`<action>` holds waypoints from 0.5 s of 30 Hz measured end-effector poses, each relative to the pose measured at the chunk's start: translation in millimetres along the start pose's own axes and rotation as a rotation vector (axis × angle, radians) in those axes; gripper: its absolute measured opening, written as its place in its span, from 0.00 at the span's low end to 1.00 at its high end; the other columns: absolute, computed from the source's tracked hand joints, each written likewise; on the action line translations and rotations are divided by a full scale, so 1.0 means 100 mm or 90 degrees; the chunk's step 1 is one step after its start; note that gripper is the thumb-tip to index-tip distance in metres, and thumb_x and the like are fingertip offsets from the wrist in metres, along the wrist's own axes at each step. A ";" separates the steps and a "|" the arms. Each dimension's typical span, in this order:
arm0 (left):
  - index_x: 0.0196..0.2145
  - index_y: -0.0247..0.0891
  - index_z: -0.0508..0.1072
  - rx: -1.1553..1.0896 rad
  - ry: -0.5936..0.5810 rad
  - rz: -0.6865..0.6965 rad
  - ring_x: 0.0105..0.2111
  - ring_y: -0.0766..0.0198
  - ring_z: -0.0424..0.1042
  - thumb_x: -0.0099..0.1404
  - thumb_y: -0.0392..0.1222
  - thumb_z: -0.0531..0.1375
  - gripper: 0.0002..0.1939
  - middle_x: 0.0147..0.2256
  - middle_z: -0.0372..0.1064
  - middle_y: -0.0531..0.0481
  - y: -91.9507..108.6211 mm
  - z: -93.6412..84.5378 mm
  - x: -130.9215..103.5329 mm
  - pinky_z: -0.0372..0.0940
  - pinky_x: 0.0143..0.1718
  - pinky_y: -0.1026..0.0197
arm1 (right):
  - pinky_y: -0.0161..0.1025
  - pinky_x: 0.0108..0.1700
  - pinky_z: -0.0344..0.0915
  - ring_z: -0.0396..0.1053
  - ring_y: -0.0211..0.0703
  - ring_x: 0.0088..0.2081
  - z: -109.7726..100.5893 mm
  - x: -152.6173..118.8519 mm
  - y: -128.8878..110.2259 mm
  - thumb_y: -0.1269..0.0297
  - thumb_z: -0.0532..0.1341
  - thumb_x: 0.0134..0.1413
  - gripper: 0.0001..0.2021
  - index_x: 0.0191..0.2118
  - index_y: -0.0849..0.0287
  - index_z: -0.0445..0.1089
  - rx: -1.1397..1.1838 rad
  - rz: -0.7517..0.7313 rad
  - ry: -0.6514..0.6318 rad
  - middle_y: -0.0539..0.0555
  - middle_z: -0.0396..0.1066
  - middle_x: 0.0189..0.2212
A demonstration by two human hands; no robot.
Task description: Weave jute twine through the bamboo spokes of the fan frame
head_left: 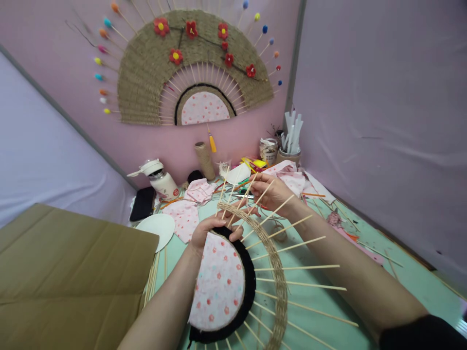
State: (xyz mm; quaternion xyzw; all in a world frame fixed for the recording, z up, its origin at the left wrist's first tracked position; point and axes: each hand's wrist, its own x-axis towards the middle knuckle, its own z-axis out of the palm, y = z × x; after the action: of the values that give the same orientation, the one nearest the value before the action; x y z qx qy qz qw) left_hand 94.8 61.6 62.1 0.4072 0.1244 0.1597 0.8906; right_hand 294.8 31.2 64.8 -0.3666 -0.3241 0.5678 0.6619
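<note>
A half-round fan frame [219, 282] tilts in front of me, its flat side to the left. Its core is pink flowered cloth with a black rim [250, 272]. Thin wooden sticks [310, 267] radiate from that rim, and a band of woven twine [279, 272] crosses them. My left hand [213, 231] grips the fan's upper end, thumb and fingers around rim and sticks. At the upper sticks, my right hand [272, 192] has its fingers bent together. Loose twine [280, 231] loops below it; the part at the fingertips is mostly hidden.
A finished fan [146, 73] with red flowers hangs on the pink wall. Behind my hands are a white bottle [164, 182], a twine spool [205, 160], scissors [242, 196], cloth scraps [182, 218] and jars [269, 150]. Cardboard [76, 272] stands left, near a phone [142, 204].
</note>
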 end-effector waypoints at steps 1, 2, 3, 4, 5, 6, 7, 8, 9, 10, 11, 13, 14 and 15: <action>0.59 0.44 0.63 -0.004 -0.002 0.000 0.20 0.72 0.57 0.50 0.39 0.57 0.36 0.50 0.69 0.42 0.00 -0.01 0.00 0.52 0.25 0.62 | 0.28 0.24 0.58 0.62 0.29 0.22 -0.01 0.00 -0.02 0.68 0.70 0.39 0.13 0.34 0.60 0.69 0.014 -0.001 -0.006 0.44 0.67 0.22; 0.59 0.44 0.62 -0.010 -0.004 0.000 0.20 0.72 0.57 0.50 0.38 0.57 0.37 0.51 0.69 0.41 0.00 -0.01 0.00 0.52 0.25 0.62 | 0.28 0.24 0.58 0.63 0.29 0.23 -0.02 0.00 -0.04 0.68 0.70 0.40 0.13 0.34 0.60 0.69 0.029 -0.004 -0.010 0.44 0.66 0.22; 0.60 0.44 0.61 -0.016 -0.007 0.001 0.20 0.72 0.57 0.50 0.38 0.57 0.37 0.51 0.68 0.41 -0.01 -0.01 0.00 0.52 0.26 0.61 | 0.28 0.24 0.58 0.63 0.29 0.23 -0.03 -0.01 -0.06 0.69 0.70 0.40 0.13 0.33 0.60 0.69 0.045 -0.008 -0.011 0.44 0.66 0.22; 0.60 0.44 0.61 -0.022 -0.009 0.001 0.20 0.72 0.57 0.50 0.38 0.57 0.38 0.52 0.68 0.41 -0.01 -0.02 0.00 0.53 0.26 0.61 | 0.28 0.25 0.59 0.63 0.29 0.23 -0.04 -0.01 -0.08 0.69 0.70 0.40 0.12 0.33 0.60 0.69 0.057 -0.009 -0.013 0.44 0.67 0.22; 0.61 0.43 0.60 -0.025 -0.010 0.001 0.20 0.72 0.57 0.49 0.38 0.57 0.38 0.52 0.68 0.40 0.00 -0.02 0.00 0.53 0.26 0.61 | 0.29 0.26 0.60 0.63 0.29 0.23 -0.05 -0.02 -0.10 0.69 0.69 0.40 0.12 0.33 0.59 0.69 0.064 -0.009 -0.015 0.45 0.67 0.23; 0.61 0.43 0.60 -0.024 -0.010 -0.001 0.20 0.72 0.56 0.49 0.38 0.57 0.38 0.52 0.68 0.40 0.00 -0.01 0.00 0.53 0.26 0.61 | 0.29 0.26 0.61 0.63 0.29 0.24 -0.07 -0.02 -0.13 0.69 0.69 0.40 0.12 0.34 0.59 0.69 0.070 -0.008 -0.018 0.45 0.68 0.24; 0.61 0.43 0.60 -0.019 -0.009 -0.003 0.20 0.73 0.56 0.49 0.38 0.57 0.39 0.52 0.68 0.40 0.00 -0.01 0.00 0.52 0.26 0.61 | 0.29 0.27 0.61 0.63 0.30 0.24 -0.08 -0.02 -0.15 0.69 0.69 0.41 0.12 0.34 0.59 0.70 0.077 -0.008 -0.023 0.45 0.68 0.24; 0.61 0.43 0.60 -0.014 -0.008 -0.005 0.20 0.73 0.55 0.49 0.38 0.57 0.39 0.52 0.68 0.39 0.00 -0.01 0.00 0.52 0.26 0.61 | 0.29 0.27 0.61 0.63 0.30 0.24 -0.10 -0.02 -0.17 0.69 0.69 0.41 0.12 0.35 0.58 0.70 0.086 -0.008 -0.029 0.45 0.68 0.24; 0.61 0.43 0.59 -0.009 -0.008 -0.006 0.20 0.73 0.55 0.49 0.38 0.57 0.40 0.52 0.68 0.39 0.01 -0.01 0.00 0.52 0.26 0.61 | 0.30 0.27 0.61 0.63 0.30 0.24 -0.11 -0.03 -0.19 0.69 0.68 0.42 0.11 0.35 0.58 0.70 0.098 -0.007 -0.037 0.45 0.68 0.23; 0.61 0.43 0.59 -0.006 -0.007 -0.006 0.19 0.73 0.55 0.48 0.38 0.57 0.40 0.52 0.68 0.39 0.01 0.00 0.00 0.52 0.26 0.61 | 0.30 0.27 0.61 0.63 0.30 0.24 -0.12 -0.03 -0.20 0.69 0.68 0.42 0.11 0.35 0.57 0.70 0.111 -0.009 -0.046 0.44 0.67 0.23; 0.62 0.43 0.59 -0.005 -0.007 -0.006 0.19 0.73 0.55 0.48 0.38 0.57 0.40 0.52 0.68 0.39 0.01 0.00 0.00 0.52 0.26 0.61 | 0.30 0.26 0.60 0.62 0.30 0.23 -0.13 -0.03 -0.22 0.68 0.68 0.43 0.11 0.35 0.56 0.70 0.124 -0.013 -0.055 0.44 0.67 0.22; 0.61 0.42 0.59 -0.006 -0.006 -0.004 0.19 0.73 0.55 0.48 0.38 0.57 0.40 0.52 0.68 0.39 0.00 0.01 0.00 0.53 0.25 0.61 | 0.30 0.25 0.58 0.59 0.30 0.22 -0.13 -0.03 -0.23 0.68 0.68 0.43 0.10 0.35 0.55 0.70 0.140 -0.023 -0.067 0.43 0.66 0.23; 0.61 0.42 0.60 -0.008 -0.005 -0.005 0.19 0.73 0.55 0.48 0.38 0.57 0.40 0.52 0.68 0.39 0.00 0.02 0.00 0.53 0.25 0.61 | 0.30 0.24 0.58 0.58 0.30 0.21 -0.13 -0.04 -0.24 0.68 0.67 0.44 0.10 0.35 0.54 0.70 0.144 -0.031 -0.066 0.43 0.67 0.23; 0.61 0.42 0.60 -0.009 -0.004 -0.007 0.19 0.73 0.55 0.48 0.38 0.57 0.40 0.52 0.68 0.39 0.00 0.02 0.00 0.53 0.25 0.61 | 0.30 0.24 0.57 0.57 0.30 0.20 -0.13 -0.04 -0.24 0.69 0.67 0.44 0.09 0.35 0.54 0.70 0.145 -0.039 -0.060 0.44 0.69 0.25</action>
State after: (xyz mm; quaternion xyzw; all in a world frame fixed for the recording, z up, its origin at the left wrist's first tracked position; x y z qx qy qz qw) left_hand 95.2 60.0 63.1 0.4007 0.1226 0.1544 0.8947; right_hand 317.4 24.1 78.8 -0.2516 -0.2994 0.5972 0.7003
